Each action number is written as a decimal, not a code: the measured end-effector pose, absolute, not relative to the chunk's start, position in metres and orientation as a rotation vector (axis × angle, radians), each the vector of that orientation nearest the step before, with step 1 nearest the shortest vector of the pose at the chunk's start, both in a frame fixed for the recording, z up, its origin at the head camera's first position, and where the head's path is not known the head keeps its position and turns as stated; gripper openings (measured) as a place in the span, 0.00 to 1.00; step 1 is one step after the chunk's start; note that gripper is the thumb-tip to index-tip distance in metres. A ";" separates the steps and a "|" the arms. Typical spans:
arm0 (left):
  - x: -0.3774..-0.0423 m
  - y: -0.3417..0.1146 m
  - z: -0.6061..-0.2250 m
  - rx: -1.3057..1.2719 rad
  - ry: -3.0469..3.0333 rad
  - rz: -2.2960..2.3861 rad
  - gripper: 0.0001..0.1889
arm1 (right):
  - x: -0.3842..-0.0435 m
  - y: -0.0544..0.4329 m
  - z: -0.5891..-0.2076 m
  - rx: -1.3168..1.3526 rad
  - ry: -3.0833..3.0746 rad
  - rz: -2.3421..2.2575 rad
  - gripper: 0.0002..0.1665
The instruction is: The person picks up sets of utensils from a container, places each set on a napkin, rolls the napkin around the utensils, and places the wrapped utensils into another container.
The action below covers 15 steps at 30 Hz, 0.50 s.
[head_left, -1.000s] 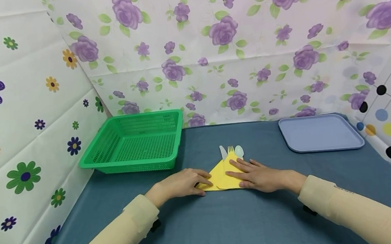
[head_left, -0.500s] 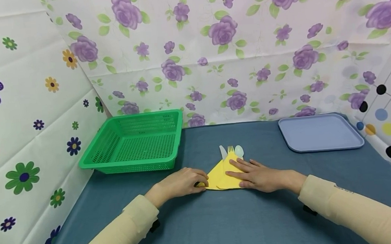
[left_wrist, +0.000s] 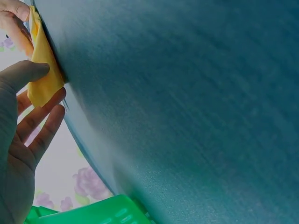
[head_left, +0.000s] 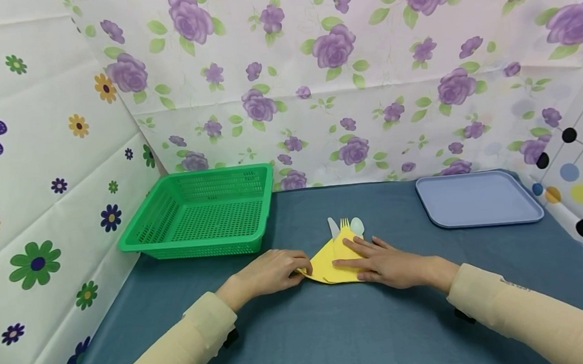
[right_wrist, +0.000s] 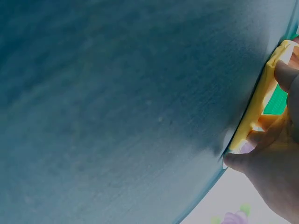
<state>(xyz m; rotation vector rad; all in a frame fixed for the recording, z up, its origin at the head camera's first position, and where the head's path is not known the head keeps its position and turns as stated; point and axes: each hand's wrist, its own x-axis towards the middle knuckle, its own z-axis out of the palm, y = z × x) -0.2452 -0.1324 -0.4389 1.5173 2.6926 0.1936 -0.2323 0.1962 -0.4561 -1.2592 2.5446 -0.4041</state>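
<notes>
A folded yellow napkin [head_left: 322, 263] lies on the table in the head view. From its top stick out a pale knife [head_left: 333, 227], a yellow fork [head_left: 344, 223] and a pale spoon [head_left: 357, 226]; their lower parts are hidden in the folds. My left hand [head_left: 269, 272] pinches the napkin's left corner between thumb and fingers, lifting it a little, as the left wrist view shows with the napkin [left_wrist: 44, 74] under the thumb. With fingers spread, my right hand [head_left: 391, 264] presses flat on the napkin's right side.
A green plastic basket [head_left: 199, 248] stands at the back left of the dark blue table [head_left: 333, 337]. At the back right lies a light blue tray [head_left: 480, 197]. Flowered cloth hangs behind and on the left.
My left fingers have closed on the napkin's left corner and raised it slightly toward the right. The right hand stays on the napkin, nearly still.
</notes>
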 end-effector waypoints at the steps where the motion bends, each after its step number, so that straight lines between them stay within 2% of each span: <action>1: -0.245 -0.132 -0.439 1.515 2.693 0.202 0.07 | -0.232 0.196 -0.456 -1.274 2.546 -0.400 0.32; 15: -0.244 -0.128 -0.434 1.538 2.660 0.382 0.08 | -0.230 0.196 -0.454 -1.303 2.548 -0.379 0.31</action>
